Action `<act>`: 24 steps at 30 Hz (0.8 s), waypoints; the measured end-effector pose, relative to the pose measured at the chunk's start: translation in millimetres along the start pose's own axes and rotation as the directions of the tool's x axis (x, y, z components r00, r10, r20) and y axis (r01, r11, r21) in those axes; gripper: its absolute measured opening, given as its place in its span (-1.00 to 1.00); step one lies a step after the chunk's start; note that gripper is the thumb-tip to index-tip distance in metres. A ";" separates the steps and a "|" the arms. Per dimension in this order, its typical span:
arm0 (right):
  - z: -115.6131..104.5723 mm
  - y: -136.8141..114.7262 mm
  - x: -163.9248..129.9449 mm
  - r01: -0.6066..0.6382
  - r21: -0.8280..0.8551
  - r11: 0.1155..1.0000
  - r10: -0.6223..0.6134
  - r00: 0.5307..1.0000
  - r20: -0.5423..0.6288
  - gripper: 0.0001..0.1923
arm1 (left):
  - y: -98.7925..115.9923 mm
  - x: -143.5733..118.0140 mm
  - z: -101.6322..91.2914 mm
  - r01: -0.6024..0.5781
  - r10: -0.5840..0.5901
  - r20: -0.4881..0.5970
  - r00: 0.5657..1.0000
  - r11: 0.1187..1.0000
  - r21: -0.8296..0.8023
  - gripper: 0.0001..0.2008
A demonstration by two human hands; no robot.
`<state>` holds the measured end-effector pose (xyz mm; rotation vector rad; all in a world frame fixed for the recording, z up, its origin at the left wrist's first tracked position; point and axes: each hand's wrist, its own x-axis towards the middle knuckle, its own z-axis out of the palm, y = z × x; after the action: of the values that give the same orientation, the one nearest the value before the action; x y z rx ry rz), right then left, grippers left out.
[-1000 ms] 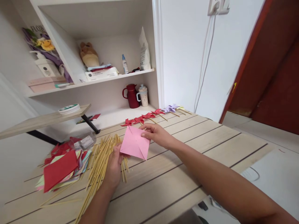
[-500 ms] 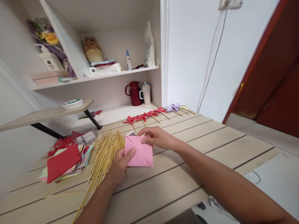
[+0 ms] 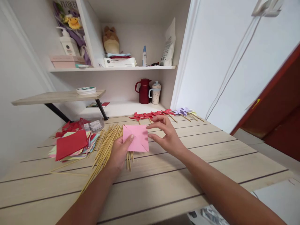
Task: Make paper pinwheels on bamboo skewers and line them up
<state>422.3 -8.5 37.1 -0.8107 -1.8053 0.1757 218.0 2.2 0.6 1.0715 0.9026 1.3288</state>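
Note:
A square of pink paper (image 3: pixel 139 139) with diagonal slits running in from its corners is held up over the table. My left hand (image 3: pixel 120 150) grips its left side, thumb on top. My right hand (image 3: pixel 166 134) hovers by the right edge, thumb and fingers apart, holding nothing. Under and to the left of the paper lies a heap of thin wooden sticks (image 3: pixel 106 150). Further left is a stack of coloured paper, topped by a red sheet (image 3: pixel 71 145). Along the back edge rest several red paper pinwheels (image 3: pixel 151 115) on sticks, then purple pinwheels (image 3: pixel 182 111).
A small raised wooden shelf (image 3: pixel 58 96) on black legs stands at the back left. Behind the table are a dark red jug (image 3: pixel 144 92) and a pale cup (image 3: pixel 156 93). A clear plastic packet (image 3: pixel 93 125) lies behind the paper stack.
My right hand has let go of the pink paper and its fingers have spread beside the right edge. My left hand still holds it. The view has turned a little left.

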 end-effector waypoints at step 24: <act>20.2 -4.3 -11.3 -0.166 0.299 0.940 0.098 0.969 0.229 -0.81 | 4.3 -6.0 6.1 -0.059 0.064 0.087 0.994 0.997 -0.057 -0.64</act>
<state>404.5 -13.2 22.4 -0.7019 -1.8549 0.6456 222.2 -4.5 6.0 1.1148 0.7697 1.3383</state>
